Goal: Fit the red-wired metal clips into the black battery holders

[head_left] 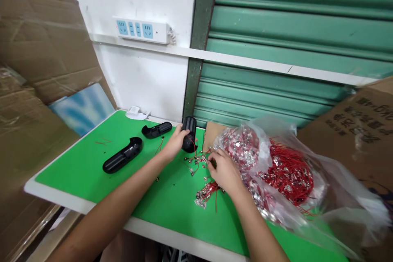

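Note:
My left hand (175,142) grips a black plastic housing (189,125), which stands nearly upright at the back of the green tabletop (159,200). A thin red wire hangs at the housing's lower end. With fingers curled, my right hand (223,168) is at a scatter of small metal parts with red wires (196,159); what its fingertips pinch, if anything, is too small to make out. Close below it lies a bundle of red-wired metal pieces (206,193). Two more black housings, one nearer (123,156) and one farther (156,130), rest on the left.
Clear plastic bags (264,159) full of red wires and metal parts cover the table's right side. Cardboard boxes (46,41) flank the table. A power strip (143,30) is fixed to the wall, and a white plug (136,112) sits at the back edge beside the green shutter (294,32).

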### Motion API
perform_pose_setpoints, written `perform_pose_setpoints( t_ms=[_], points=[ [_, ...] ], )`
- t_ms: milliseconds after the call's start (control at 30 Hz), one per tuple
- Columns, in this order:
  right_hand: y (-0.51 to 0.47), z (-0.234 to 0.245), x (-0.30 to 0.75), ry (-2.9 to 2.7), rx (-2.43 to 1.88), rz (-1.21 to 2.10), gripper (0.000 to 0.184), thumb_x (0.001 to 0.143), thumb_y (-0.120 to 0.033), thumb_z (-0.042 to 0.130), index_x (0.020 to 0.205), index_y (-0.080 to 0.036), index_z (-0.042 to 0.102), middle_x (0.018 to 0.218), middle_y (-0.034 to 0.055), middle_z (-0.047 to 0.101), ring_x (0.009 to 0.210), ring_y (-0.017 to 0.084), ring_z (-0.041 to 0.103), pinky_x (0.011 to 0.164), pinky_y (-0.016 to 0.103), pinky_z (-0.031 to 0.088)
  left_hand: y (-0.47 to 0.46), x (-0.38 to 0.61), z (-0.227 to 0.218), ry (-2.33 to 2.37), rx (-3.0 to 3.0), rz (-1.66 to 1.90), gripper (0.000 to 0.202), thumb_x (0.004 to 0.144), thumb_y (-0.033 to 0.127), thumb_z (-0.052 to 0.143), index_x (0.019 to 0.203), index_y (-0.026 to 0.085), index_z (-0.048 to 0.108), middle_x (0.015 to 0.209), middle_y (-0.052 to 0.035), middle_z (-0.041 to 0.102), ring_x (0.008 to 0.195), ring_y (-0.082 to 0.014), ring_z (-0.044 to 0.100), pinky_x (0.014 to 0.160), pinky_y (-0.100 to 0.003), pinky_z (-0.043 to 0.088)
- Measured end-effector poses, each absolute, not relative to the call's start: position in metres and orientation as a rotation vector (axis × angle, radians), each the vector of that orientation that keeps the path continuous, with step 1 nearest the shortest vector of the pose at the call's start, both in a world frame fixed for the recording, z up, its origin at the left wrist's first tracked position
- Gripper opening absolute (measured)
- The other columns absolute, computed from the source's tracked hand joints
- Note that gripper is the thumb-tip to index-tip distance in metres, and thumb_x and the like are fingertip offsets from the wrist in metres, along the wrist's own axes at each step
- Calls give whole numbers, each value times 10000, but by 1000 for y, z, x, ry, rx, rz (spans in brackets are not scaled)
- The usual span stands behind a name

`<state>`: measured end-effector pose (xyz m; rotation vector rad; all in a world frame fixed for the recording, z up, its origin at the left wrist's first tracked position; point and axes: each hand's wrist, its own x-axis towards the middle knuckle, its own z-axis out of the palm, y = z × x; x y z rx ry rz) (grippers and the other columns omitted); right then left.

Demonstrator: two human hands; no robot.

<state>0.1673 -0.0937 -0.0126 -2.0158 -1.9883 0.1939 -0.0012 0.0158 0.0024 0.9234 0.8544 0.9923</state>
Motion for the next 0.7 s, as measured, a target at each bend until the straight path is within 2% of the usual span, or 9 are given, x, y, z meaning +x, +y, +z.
perform_pose_setpoints(
  t_ms=[133,233,367,467,533,700],
  points=[
    [-91,-15,172,-1953,-1886,227,119,878,-111,536,829,-205,590,961,81,653,981,263,600,906,388,460,13,-1,-2,795,966,907,251,849,367,612,995,207,484,739,13,651,632,-184,700,584,-260,537],
    [-92,-12,177,-1883,-1710,272,112,903,-136,489,843,-219,533,888,50,650,893,233,602,865,364,457,12,0,-10,782,1031,768,242,879,424,561,950,198,513,743,4,633,655,-193,681,618,-287,537],
    [-94,-5,177,-1733,-1540,365,101,985,-243,448,912,-228,516,825,23,633,751,193,605,721,304,458,9,1,-22,755,1223,715,245,893,402,526,963,176,588,888,-30,669,834,-203,651,830,-332,530],
    [-96,-4,171,-1766,-1505,350,99,973,-228,481,894,-229,541,802,17,642,734,188,611,703,295,447,4,2,-25,718,1403,662,264,897,369,495,1017,171,622,1056,-55,678,1005,-226,608,989,-364,471],
    [-96,-5,168,-1814,-1522,309,108,960,-198,487,878,-228,550,789,17,641,730,191,612,692,295,436,0,2,-24,698,1476,618,282,907,376,487,1044,175,631,1097,-62,669,1074,-241,581,1038,-375,439],
    [-96,-7,166,-1843,-1577,254,104,959,-195,501,890,-224,574,798,23,655,726,193,624,692,293,426,-9,2,-18,717,1532,615,295,941,448,508,1012,195,642,1021,-59,653,1131,-258,546,1083,-371,400]
  ],
)
